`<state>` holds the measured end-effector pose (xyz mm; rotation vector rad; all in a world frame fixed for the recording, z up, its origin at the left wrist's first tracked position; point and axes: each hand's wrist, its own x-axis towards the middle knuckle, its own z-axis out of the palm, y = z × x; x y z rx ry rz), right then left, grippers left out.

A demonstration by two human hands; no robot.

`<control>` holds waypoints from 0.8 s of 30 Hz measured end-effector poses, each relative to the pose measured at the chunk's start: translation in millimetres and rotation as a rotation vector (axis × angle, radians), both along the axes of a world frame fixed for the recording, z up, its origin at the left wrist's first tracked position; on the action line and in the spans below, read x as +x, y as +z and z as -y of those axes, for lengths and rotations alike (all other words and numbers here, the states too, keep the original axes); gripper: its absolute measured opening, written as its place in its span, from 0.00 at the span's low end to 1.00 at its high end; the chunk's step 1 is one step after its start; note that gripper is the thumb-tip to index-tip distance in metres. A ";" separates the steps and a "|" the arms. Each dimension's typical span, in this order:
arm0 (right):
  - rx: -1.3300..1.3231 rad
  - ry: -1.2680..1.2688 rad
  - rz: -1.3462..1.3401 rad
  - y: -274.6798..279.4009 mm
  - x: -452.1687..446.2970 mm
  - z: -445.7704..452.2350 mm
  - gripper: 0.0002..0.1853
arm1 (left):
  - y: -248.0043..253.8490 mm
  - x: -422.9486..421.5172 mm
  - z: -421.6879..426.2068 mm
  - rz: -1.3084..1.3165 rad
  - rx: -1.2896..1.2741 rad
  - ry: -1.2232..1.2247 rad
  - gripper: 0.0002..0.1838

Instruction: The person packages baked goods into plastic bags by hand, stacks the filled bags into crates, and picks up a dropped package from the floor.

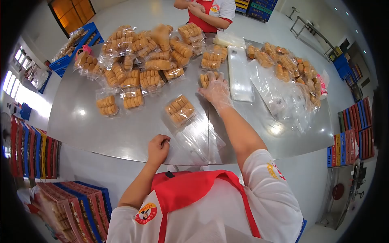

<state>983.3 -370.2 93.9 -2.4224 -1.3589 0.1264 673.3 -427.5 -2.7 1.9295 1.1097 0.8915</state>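
Observation:
My right hand [216, 92], in a clear plastic glove, reaches forward with its fingers closed over a small bag of biscuits [205, 79]. The palm partly hides that bag. My bare left hand [158, 148] is curled into a loose fist at the table's front edge, and nothing shows in it. Between the hands lies a clear bag of round biscuits [180, 110] in two rows. Flat empty plastic bags [190, 139] lie in front of it. Right of my gloved hand is a white stack of clear bags [240, 73].
Many bagged biscuits [152, 65] are heaped on the steel table [77, 121]. Another heap [289, 65] lies at right beside loose plastic film [279, 99]. A blurred tan shape [161, 35] is above the left heap. A co-worker [206, 16] stands opposite. Stacked crates [32, 148] flank the table.

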 end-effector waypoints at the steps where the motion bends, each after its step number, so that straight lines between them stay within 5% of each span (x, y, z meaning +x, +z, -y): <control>1: -0.035 -0.048 -0.018 -2.9 -1.4 -8.7 0.44 | 1.4 0.4 1.5 0.013 0.024 -0.006 0.07; 5: 0.096 0.002 -0.171 -8.2 7.2 -0.5 0.40 | 7.4 -2.1 9.3 0.142 -0.133 0.031 0.06; 9: 0.331 0.151 -1.526 9.4 1.6 54.3 0.34 | 16.1 -11.3 8.6 0.338 -0.472 -0.066 0.11; 11: 0.420 0.365 -2.234 17.9 -14.9 80.8 0.31 | 72.8 5.5 11.6 0.455 -0.586 -0.158 0.19; 13: 0.347 0.356 -2.323 49.4 -50.4 112.5 0.30 | 118.4 25.2 20.9 0.567 -0.606 -0.286 0.31; 16: 0.271 0.378 -2.261 54.2 -88.2 140.5 0.30 | 132.4 44.0 22.8 0.719 -0.594 -0.408 0.36; 24: 0.283 0.093 -1.754 54.8 -114.3 174.9 0.30 | 151.2 25.7 40.8 0.495 -0.744 -0.338 0.34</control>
